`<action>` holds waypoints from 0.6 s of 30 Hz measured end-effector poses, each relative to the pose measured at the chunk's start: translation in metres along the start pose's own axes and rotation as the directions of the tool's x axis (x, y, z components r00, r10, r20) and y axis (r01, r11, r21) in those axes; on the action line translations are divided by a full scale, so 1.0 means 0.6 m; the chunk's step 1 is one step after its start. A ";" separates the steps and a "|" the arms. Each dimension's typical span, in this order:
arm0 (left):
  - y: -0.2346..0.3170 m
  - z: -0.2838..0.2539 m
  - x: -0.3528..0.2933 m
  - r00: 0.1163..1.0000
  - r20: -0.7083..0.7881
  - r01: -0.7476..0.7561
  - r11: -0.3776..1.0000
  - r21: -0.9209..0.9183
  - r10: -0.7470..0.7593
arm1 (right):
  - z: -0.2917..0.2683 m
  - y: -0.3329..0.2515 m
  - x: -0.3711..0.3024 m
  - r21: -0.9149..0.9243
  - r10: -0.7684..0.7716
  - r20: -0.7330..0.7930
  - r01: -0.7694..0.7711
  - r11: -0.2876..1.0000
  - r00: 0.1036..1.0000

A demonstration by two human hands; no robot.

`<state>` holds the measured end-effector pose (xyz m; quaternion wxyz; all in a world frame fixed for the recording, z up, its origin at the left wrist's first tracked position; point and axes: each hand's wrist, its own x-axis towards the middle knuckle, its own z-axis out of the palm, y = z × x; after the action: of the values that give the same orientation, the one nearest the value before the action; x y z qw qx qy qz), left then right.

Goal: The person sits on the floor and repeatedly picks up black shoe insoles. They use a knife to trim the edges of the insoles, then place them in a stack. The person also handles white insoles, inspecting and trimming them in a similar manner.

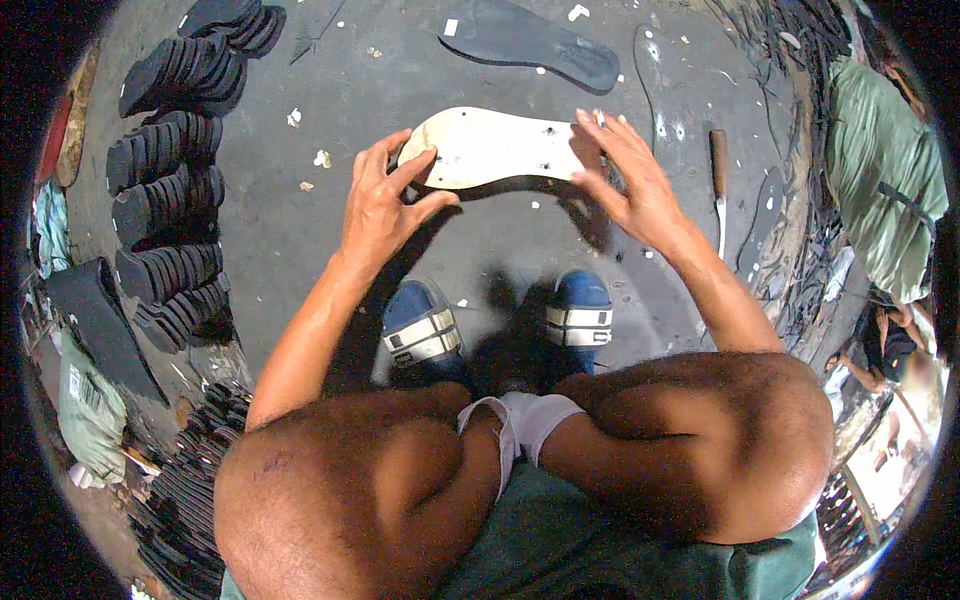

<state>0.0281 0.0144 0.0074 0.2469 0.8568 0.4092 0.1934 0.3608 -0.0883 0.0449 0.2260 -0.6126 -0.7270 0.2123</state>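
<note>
A pale sole-shaped template (500,148) with several small dark holes lies crosswise in front of me, a dark shadow along its near edge. At its wide left end, my left hand (380,195) grips it, fingers on top and the thumb stretched out below the near edge. My right hand (635,190) is at the narrow right end, fingers spread and partly covering that end. Whether the right fingertips press on it is hard to tell. Beyond the template lies a dark grey sole (535,45) with a small white patch.
Stacked black soles (165,205) line the left side. A wooden-handled knife (719,180) and a thin dark sole (760,220) lie at right, near heaped dark scraps and a green sack (880,180). My feet wear blue sandals (420,320). Another person (885,340) sits far right.
</note>
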 end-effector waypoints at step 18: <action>0.007 0.022 0.007 0.998 -0.051 0.024 0.998 -0.053 -0.026 | 0.034 -0.056 0.015 -0.214 -0.065 0.079 0.081 0.973 0.995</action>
<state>0.0400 0.0120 -0.0002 0.2610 0.8396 0.4210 0.2231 0.3208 -0.0855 0.0484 0.1393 -0.5985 -0.7755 0.1448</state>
